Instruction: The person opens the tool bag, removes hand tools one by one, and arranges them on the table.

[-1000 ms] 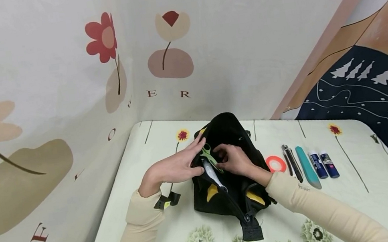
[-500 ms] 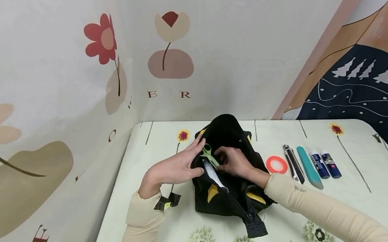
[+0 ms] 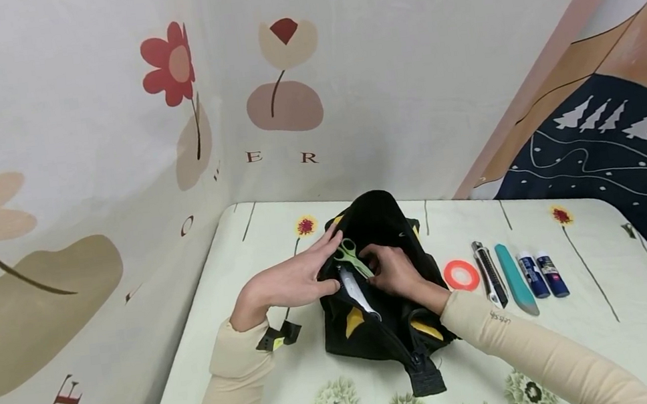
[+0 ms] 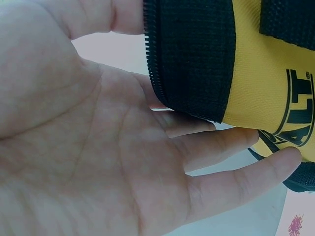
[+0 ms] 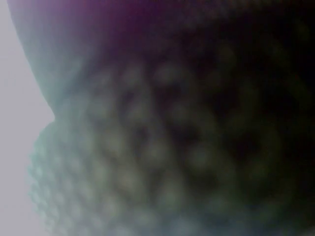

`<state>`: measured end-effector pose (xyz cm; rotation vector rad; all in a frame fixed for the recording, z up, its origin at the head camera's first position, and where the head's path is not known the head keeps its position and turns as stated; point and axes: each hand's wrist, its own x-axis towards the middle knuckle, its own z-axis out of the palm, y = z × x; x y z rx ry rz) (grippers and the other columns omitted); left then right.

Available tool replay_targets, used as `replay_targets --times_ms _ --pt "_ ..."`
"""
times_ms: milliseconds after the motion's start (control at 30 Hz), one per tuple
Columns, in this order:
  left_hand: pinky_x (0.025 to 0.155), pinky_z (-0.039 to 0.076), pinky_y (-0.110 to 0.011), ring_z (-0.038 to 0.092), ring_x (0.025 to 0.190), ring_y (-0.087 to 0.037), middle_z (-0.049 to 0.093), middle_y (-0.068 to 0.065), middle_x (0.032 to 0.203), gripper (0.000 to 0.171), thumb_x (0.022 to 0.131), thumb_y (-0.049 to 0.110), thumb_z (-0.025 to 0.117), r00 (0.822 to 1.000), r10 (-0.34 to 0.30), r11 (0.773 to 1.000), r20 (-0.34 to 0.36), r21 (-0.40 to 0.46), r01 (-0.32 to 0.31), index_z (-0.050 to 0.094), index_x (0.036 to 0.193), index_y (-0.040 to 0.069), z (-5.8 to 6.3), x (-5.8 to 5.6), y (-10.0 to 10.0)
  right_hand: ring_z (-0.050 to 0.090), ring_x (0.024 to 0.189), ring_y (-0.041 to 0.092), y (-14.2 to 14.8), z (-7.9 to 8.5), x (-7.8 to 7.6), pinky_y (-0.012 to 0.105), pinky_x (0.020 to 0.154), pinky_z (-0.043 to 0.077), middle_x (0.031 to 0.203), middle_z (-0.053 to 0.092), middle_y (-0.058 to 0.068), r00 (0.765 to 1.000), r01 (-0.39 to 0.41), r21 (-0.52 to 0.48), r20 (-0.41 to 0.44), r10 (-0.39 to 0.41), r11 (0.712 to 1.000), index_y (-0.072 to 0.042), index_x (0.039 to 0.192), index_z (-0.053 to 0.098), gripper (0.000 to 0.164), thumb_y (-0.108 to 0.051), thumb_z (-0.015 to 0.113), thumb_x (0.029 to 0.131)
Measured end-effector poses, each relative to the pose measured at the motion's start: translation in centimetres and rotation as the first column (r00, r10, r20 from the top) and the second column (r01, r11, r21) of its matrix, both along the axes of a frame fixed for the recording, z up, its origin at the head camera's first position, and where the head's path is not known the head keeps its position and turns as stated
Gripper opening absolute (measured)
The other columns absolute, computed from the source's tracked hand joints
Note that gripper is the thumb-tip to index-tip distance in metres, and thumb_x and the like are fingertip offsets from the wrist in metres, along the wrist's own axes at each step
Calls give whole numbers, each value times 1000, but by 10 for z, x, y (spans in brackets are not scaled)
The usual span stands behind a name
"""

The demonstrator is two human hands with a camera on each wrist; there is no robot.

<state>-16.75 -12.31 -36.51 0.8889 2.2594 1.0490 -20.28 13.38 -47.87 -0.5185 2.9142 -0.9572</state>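
A black tool bag (image 3: 341, 345) with yellow panels stands unzipped on the table, mouth upward. My left hand (image 3: 293, 278) holds its left rim, thumb on the inner side and fingers along the outside. In the left wrist view, the zipped edge and yellow side (image 4: 256, 73) of the bag pass between the thumb and the extended fingers. Inside the mouth, my right hand (image 3: 394, 270) pinches the lower end of green scissors (image 3: 357, 264), their handle loops up. Next to them sits a long whitish object (image 3: 355, 290), its kind unclear. Dark blurred fabric (image 5: 147, 147) fills the right wrist view.
Right of the bag lie an orange-red tape roll (image 3: 449, 273), a utility knife (image 3: 490, 274), a teal long tool (image 3: 515, 279) and two blue glue sticks (image 3: 532, 275). A floral cloth covers the table (image 3: 286, 395). Printed fabric walls (image 3: 394, 85) rise behind and to the left.
The scissors have shifted slightly to the right and turned a little with my right hand's fingertips. The bag's front strap swung slightly right earlier. My left hand keeps its place on the rim.
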Motion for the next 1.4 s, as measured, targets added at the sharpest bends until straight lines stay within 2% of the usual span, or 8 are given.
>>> replay_targets --times_ms 300,733,1133,1400 --pt "133 20 -55 1 171 -34 -9 -17 185 86 109 13 57 1000 5 1000 7 2 -5 7 176 -3 0 1 0 65 69 11 3 1 -1 36 72 56 78 72 0 999 15 1 30 -15 1000 -1 132 74 57 9 90 78" --pt "133 19 -56 1 171 -35 -10 -20 185 85 109 12 58 1000 -3 1000 -1 8 3 7 175 -5 0 0 1 64 70 10 8 5 0 33 69 54 78 71 0 999 12 -5 31 -12 1000 0 134 73 55 9 89 82" --pt "134 18 -56 -3 171 -34 -13 -17 185 85 109 11 57 1000 -17 1000 -4 23 17 5 175 -5 -1 -1 -1 64 68 9 16 24 10 34 70 54 83 73 2 1000 -6 -94 23 8 996 2 138 71 55 10 85 85" --pt "134 16 -57 -3 171 -35 -10 -18 185 86 109 12 59 1000 -11 1000 -8 17 11 7 175 -5 -1 -1 0 68 70 7 20 38 21 33 70 56 85 76 1 1000 -13 -109 -12 12 994 0 138 72 55 6 87 85"
